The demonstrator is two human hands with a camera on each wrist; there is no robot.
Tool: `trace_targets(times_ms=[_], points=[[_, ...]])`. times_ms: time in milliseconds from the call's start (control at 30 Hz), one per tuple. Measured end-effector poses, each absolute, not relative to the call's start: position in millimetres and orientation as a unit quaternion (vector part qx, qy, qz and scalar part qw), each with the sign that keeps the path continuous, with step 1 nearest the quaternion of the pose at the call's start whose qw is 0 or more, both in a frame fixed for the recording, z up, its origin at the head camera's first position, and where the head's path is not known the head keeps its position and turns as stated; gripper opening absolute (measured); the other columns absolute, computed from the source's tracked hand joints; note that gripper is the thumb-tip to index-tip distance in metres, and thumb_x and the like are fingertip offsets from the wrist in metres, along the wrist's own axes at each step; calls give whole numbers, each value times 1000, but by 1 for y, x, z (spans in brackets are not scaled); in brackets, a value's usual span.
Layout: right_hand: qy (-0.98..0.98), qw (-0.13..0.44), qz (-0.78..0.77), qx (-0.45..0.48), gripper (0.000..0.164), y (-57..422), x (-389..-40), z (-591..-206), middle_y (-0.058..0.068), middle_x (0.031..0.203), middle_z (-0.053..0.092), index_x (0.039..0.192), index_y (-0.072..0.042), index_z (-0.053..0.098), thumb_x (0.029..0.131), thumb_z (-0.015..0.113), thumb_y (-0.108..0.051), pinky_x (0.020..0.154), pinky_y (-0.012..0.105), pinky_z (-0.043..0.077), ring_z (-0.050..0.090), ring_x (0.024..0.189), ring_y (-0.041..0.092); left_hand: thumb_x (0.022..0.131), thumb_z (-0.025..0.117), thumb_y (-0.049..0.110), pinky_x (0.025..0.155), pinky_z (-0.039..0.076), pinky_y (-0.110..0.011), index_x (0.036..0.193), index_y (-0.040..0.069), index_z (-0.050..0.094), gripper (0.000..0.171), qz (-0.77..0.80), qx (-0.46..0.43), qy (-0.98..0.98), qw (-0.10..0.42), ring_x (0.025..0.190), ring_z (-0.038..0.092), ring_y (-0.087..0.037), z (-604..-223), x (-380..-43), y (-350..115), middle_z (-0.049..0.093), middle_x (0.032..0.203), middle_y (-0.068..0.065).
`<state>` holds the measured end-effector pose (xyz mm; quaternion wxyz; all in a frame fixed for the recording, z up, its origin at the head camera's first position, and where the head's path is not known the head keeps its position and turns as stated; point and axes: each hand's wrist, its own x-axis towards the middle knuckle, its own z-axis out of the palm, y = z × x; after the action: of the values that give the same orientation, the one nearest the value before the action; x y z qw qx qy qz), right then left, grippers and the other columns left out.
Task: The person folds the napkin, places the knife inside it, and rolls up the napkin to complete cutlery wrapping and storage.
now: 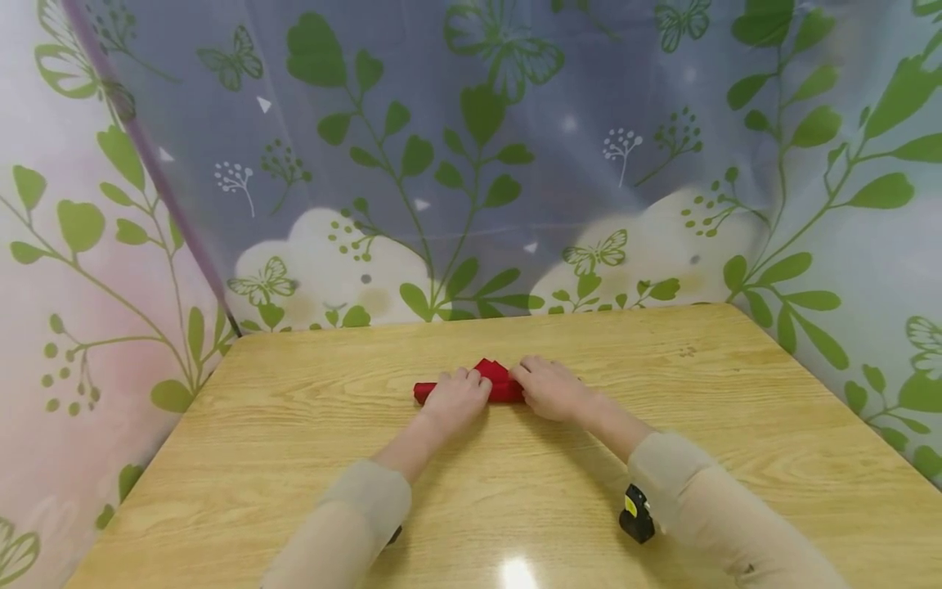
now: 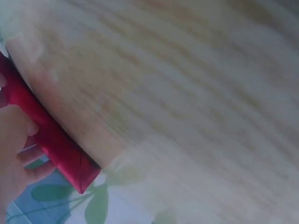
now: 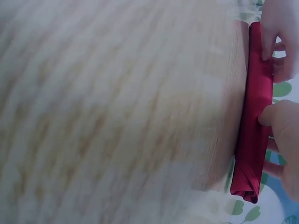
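A red cloth [image 1: 504, 392], rolled into a long narrow tube, lies across the middle of the table. A pointed flap of it sticks up beyond the roll, between the hands. My left hand [image 1: 458, 399] grips the roll left of centre, and the left end pokes out past it. The right hand [image 1: 550, 388] holds the right part, mostly covering that end in the head view. In the left wrist view, the left thumb lies on the near side of the red roll [image 2: 60, 144] with fingers beyond it. The right hand [image 3: 285, 135] pinches the roll [image 3: 257, 93] likewise.
The wooden table [image 1: 294, 458] stretches around the cloth on all sides. A printed curtain [image 1: 412, 204] with green leaves and butterflies stands behind and beside it. A small black device [image 1: 636, 514] sits under the right sleeve.
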<state>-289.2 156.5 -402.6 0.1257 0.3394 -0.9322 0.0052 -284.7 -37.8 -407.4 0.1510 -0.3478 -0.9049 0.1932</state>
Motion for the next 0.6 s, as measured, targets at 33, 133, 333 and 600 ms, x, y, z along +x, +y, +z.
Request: trace_targets(times_ms=[33,133,333,600], points=[[-931,135,-5,340,22,156,-289,-403,10,98,55,104,-5,56,83,62,-6,73,43,47,55,92,29,93,55,14,69,50,-35,108,9,58,16,194,-347,-905,151,89,56,-22,-407,-285,-37,58,97,-7],[-926,157,-42,342,25,156,-287,-404,10,98,54,102,-6,56,81,67,-14,71,45,47,53,93,29,93,54,12,69,51,-34,107,7,60,15,191,-344,-906,157,87,57,-21,-408,-287,-37,59,96,-7],[-918,178,-109,339,23,154,-288,-410,11,100,54,102,-6,56,84,65,-17,68,43,49,54,91,28,93,53,11,70,51,-34,109,6,61,18,186,-342,-908,156,87,57,-21,-408,-288,-35,60,96,-7],[-920,168,-112,335,20,151,-285,-409,13,100,56,103,-4,56,86,62,-11,70,46,50,56,90,31,95,49,11,76,49,-36,122,6,58,29,187,-327,-917,132,96,53,-20,-407,-288,-35,58,107,-6]])
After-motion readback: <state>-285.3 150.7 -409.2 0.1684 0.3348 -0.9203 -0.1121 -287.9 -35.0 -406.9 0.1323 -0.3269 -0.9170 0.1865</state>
